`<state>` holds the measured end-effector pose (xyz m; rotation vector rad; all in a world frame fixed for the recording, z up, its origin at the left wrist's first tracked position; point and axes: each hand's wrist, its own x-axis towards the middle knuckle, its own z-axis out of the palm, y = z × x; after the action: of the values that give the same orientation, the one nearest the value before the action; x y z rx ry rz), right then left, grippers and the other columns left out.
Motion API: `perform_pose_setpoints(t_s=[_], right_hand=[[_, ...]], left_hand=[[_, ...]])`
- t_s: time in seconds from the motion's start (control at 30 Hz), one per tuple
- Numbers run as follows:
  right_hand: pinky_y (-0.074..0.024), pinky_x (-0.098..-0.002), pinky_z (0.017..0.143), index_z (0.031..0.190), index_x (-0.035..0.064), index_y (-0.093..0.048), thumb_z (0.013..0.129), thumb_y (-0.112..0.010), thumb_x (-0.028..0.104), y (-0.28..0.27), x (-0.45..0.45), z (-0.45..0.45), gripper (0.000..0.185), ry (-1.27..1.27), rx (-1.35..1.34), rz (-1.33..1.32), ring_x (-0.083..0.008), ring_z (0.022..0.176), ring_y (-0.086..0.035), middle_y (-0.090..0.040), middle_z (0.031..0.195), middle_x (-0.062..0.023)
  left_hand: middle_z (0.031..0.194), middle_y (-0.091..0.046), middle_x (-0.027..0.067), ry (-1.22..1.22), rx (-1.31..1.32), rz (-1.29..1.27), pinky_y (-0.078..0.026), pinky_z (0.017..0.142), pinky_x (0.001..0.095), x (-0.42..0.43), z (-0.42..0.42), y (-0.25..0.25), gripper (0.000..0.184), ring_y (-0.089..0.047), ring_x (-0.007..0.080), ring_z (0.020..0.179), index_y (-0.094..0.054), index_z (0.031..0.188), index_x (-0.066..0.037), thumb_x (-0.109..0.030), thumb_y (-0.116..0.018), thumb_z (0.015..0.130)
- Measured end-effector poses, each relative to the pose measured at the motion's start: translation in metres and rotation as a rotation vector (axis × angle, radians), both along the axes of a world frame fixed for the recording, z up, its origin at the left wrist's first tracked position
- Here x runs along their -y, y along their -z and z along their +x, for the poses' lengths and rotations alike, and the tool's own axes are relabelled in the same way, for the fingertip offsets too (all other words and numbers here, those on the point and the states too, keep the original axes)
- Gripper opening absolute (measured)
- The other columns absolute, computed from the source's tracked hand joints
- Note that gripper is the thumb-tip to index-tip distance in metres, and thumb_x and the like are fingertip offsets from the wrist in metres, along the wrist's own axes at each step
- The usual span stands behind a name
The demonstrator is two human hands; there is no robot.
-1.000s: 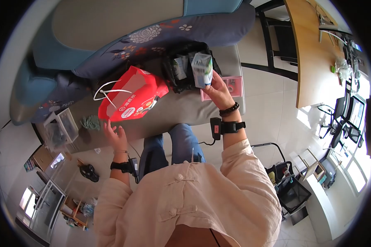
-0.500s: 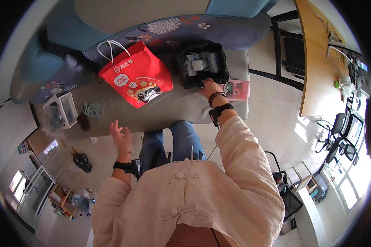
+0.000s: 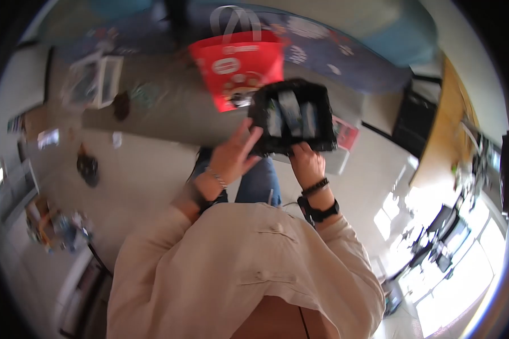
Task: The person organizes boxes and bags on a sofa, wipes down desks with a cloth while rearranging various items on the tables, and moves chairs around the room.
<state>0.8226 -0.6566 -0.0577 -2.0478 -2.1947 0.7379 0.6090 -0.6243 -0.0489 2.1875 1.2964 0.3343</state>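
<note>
A grey couch (image 3: 175, 116) stands above the pale floor (image 3: 147, 169). The black-lined box (image 3: 327, 133) lies just far of my hands, slightly longer left to right. My right hand (image 3: 309, 168) clasps its near rim; my left hand (image 3: 232, 157), fingers apart, is at its left side, contact unclear.

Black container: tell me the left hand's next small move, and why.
Probably close the left hand on the left side of the black container. Its fingers are spread beside that side, while the right hand grips the near rim; a second hold would likely steady the packages inside.
</note>
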Motion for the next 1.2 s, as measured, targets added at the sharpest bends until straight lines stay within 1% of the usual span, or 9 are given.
perform_pose_setpoints(t_s=[0.13, 0.27, 0.33, 0.47, 0.73, 0.8, 1.03, 1.1, 1.2], right_hand=[[-0.0472, -0.0401, 0.054, 0.081, 0.0109, -0.054, 0.069, -0.059, 0.014, -0.009, 0.015, -0.062, 0.014, -0.240, -0.096, -0.061, -0.0291, 0.061, -0.059, -0.055, 0.081, -0.0052], [-0.0487, -0.0382, 0.065, 0.101, 0.0096, -0.054, 0.070, -0.059, 0.013, -0.026, -0.008, -0.131, 0.032, -0.289, -0.315, 0.001, -0.0299, 0.078, -0.059, -0.057, 0.099, -0.0089], [-0.0469, -0.0385, 0.074, 0.112, 0.0076, -0.050, 0.072, -0.059, 0.016, -0.029, -0.013, -0.154, 0.041, -0.270, -0.334, -0.004, -0.0315, 0.091, -0.055, -0.055, 0.104, -0.0130], [-0.0460, -0.0395, 0.074, 0.112, 0.0075, -0.050, 0.074, -0.058, 0.017, -0.033, -0.023, -0.184, 0.039, -0.303, -0.277, -0.139, -0.0330, 0.089, -0.056, -0.056, 0.103, -0.0135], [-0.0462, -0.0405, 0.070, 0.112, 0.0065, -0.049, 0.077, -0.056, 0.019, -0.031, -0.019, -0.233, 0.038, -0.376, -0.127, -0.340, -0.0341, 0.085, -0.056, -0.056, 0.100, -0.0154], [-0.0461, -0.0402, 0.071, 0.112, 0.0060, -0.049, 0.077, -0.056, 0.019, -0.028, -0.019, -0.248, 0.039, -0.390, -0.098, -0.378, -0.0344, 0.086, -0.056, -0.056, 0.100, -0.0161], [-0.0459, -0.0400, 0.072, 0.112, 0.0049, -0.049, 0.078, -0.056, 0.020, -0.021, -0.033, -0.295, 0.038, -0.466, -0.110, -0.386, -0.0348, 0.085, -0.056, -0.056, 0.099, -0.0170], [-0.0459, -0.0402, 0.072, 0.112, 0.0048, -0.050, 0.078, -0.056, 0.019, -0.023, -0.038, -0.307, 0.037, -0.443, -0.102, -0.388, -0.0350, 0.085, -0.056, -0.056, 0.098, -0.0172], [-0.0459, -0.0403, 0.072, 0.111, 0.0050, -0.050, 0.078, -0.056, 0.019, -0.023, -0.043, -0.314, 0.037, -0.437, -0.091, -0.376, -0.0351, 0.085, -0.056, -0.056, 0.098, -0.0170]], left_hand=[[0.102, -0.055, 0.0080, 0.270, -0.242, -0.360, -0.049, 0.062, 0.0356, 0.032, -0.034, 0.019, 0.031, -0.059, 0.0277, 0.077, -0.055, 0.098, -0.010, -0.029, -0.060, 0.074], [0.079, -0.058, 0.0076, 0.037, -0.265, -0.359, -0.047, 0.059, 0.0377, 0.054, -0.113, 0.032, 0.019, -0.057, 0.0305, 0.068, -0.057, 0.080, -0.008, -0.026, -0.056, 0.076], [0.072, -0.057, 0.0129, -0.273, -0.220, -0.362, -0.045, 0.058, 0.0410, 0.070, -0.173, 0.046, 0.021, -0.056, 0.0322, 0.068, -0.057, 0.076, -0.005, -0.026, -0.055, 0.078], [0.068, -0.056, 0.0176, -0.772, -0.207, -0.361, -0.043, 0.060, 0.0446, 0.117, -0.290, 0.092, 0.029, -0.054, 0.0361, 0.068, -0.053, 0.070, -0.002, -0.029, -0.054, 0.079], [0.084, -0.060, 0.0215, -1.565, -0.560, -0.382, -0.046, 0.071, 0.0424, 0.191, -0.533, 0.151, 0.033, -0.060, 0.0338, 0.076, -0.058, 0.091, -0.001, -0.031, -0.051, 0.082], [0.085, -0.061, 0.0196, -1.806, -0.194, -0.524, -0.048, 0.065, 0.0383, 0.170, -0.554, 0.108, 0.031, -0.063, 0.0285, 0.067, -0.056, 0.097, 0.002, -0.026, -0.052, 0.082], [0.087, -0.061, 0.0173, -1.892, -0.087, -0.455, -0.049, 0.057, 0.0339, 0.200, -0.578, 0.130, 0.033, -0.063, 0.0217, 0.061, -0.053, 0.102, 0.006, -0.021, -0.052, 0.084], [0.091, -0.060, 0.0137, -2.029, 0.408, -0.279, -0.048, 0.053, 0.0297, 0.210, -0.577, 0.142, 0.033, -0.062, 0.0200, 0.062, -0.050, 0.106, 0.005, -0.019, -0.052, 0.084], [0.090, -0.058, 0.0107, -2.131, 0.695, -0.427, -0.045, 0.050, 0.0255, 0.217, -0.578, 0.133, 0.032, -0.061, 0.0193, 0.062, -0.048, 0.110, 0.002, -0.017, -0.053, 0.085]])
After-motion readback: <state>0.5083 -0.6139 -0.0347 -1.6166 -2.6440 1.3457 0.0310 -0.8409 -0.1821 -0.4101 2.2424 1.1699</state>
